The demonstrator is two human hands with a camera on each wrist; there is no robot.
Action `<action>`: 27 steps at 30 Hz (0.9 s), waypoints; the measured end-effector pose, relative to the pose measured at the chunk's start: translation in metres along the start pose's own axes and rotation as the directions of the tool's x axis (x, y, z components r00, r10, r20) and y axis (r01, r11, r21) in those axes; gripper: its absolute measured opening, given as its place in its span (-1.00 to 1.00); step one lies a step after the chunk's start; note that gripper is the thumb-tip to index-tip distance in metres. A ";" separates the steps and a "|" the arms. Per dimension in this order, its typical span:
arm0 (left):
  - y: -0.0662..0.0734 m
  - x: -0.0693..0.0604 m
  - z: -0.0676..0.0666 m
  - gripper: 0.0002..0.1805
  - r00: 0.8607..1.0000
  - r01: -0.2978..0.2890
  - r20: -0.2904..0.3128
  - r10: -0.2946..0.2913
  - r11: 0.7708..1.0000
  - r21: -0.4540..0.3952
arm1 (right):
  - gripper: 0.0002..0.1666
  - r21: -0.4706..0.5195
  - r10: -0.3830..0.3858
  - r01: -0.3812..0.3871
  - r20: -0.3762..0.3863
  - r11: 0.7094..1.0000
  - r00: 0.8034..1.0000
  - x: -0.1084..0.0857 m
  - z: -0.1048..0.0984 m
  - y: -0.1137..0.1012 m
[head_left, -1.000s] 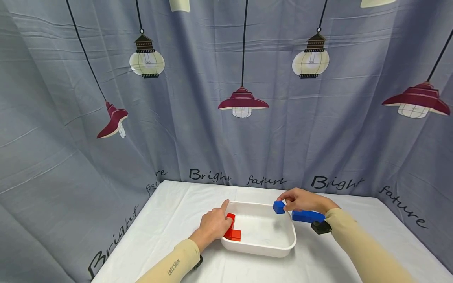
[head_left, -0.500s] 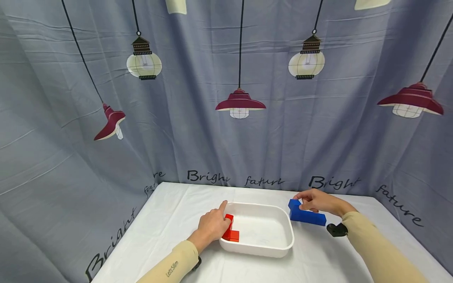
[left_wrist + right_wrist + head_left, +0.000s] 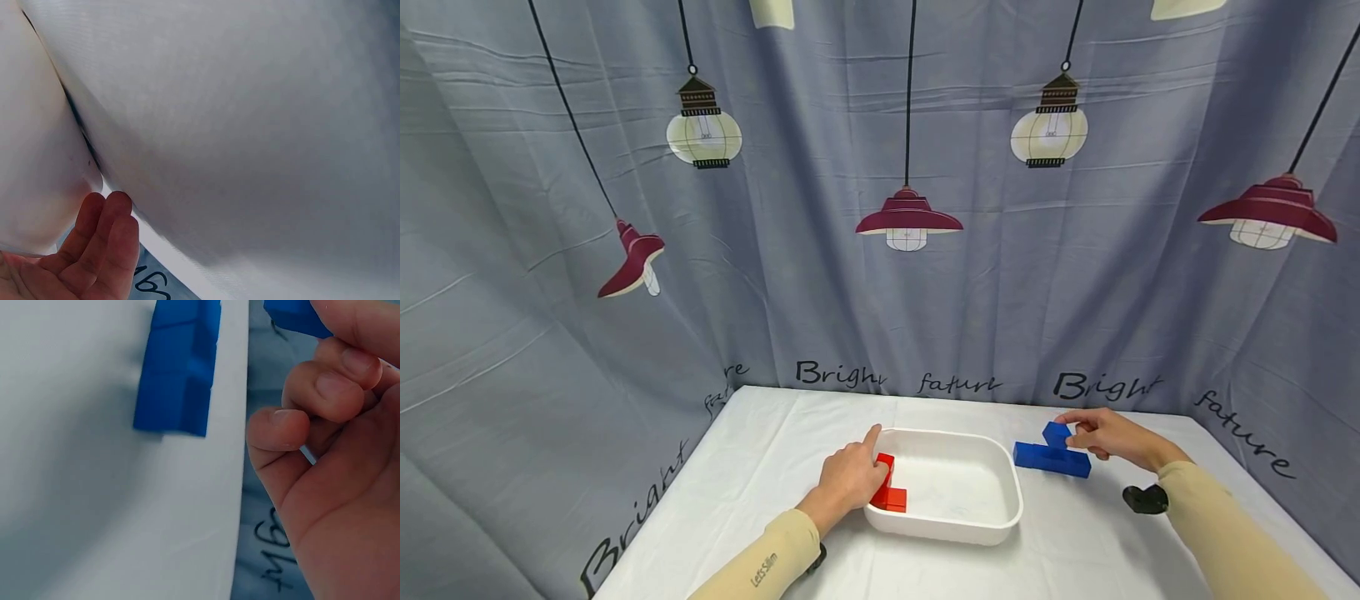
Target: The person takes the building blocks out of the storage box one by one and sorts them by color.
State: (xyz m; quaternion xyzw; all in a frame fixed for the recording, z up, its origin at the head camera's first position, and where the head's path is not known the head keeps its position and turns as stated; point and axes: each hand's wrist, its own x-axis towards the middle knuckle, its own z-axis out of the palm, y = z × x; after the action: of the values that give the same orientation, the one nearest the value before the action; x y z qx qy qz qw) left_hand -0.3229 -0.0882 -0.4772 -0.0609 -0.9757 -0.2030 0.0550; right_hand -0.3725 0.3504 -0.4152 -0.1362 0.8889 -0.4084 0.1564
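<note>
A blue cube [image 3: 1056, 432] is pinched by the right hand [image 3: 1114, 437] near a blue row [image 3: 1049, 461] beside the white tray [image 3: 942, 530], whose wall is gripped, apparently for steadiness, by the left hand [image 3: 850, 477].

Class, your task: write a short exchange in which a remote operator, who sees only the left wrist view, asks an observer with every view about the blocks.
Operator: I see no blocks here. What does the right hand hold?
Observer: It pinches a blue cube.
Operator: And what is inside the white tray?
Observer: Red blocks lie by its left wall, partly hidden by the left hand.
</note>
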 end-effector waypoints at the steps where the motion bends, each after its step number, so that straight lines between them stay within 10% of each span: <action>1: 0.000 0.000 0.000 -0.29 1.000 -0.001 0.000 0.001 1.000 -0.001 | -0.29 0.008 0.010 -0.010 -0.008 1.000 1.000 -0.001 0.000 0.003; 27: -0.002 -0.001 0.003 -0.29 1.000 -0.001 0.009 0.001 1.000 0.015 | -0.32 0.027 0.192 -0.190 -0.183 0.981 0.964 -0.025 -0.012 0.057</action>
State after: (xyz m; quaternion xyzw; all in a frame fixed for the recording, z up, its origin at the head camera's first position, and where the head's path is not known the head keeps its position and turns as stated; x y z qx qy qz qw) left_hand -0.3228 -0.0887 -0.4803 -0.0617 -0.9774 -0.1954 0.0514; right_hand -0.3610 0.4035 -0.4482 -0.0107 0.9067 -0.4063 0.1124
